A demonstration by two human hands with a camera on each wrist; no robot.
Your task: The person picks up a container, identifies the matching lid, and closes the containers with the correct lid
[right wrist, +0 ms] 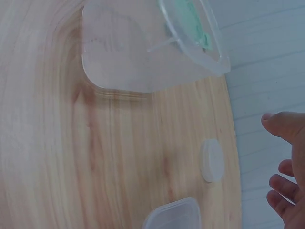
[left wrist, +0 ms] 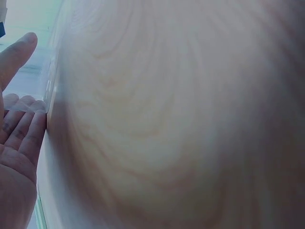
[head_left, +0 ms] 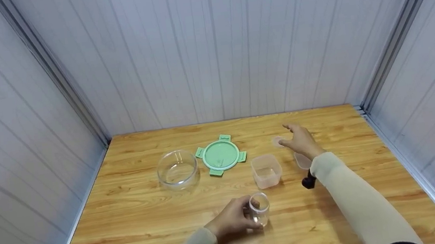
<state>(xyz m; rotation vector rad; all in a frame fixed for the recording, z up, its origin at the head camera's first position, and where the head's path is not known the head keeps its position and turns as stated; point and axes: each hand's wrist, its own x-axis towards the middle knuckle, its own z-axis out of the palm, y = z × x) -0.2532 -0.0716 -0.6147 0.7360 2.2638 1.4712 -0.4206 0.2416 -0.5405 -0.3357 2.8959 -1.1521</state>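
My left hand [head_left: 235, 217] has its thumb and fingers around a small clear jar [head_left: 261, 216], which stands upright with its open mouth up. In the left wrist view the jar [left wrist: 29, 76] sits between the thumb and the fingers [left wrist: 33, 138]. My right hand [head_left: 302, 141] is spread over the far right of the table, beside a small round white lid [head_left: 277, 142]. The right wrist view has that lid [right wrist: 213, 161] lying on the wood, apart from the thumb and fingers. Nothing is in the right hand.
A clear square container [head_left: 267, 172] stands between the hands. Its likely lid [head_left: 302, 161], a translucent squarish one, lies partly under the right wrist. Further left are a green lid with clips [head_left: 221, 155] and a round glass bowl [head_left: 177, 170]. Panel walls [head_left: 212, 48] enclose the table.
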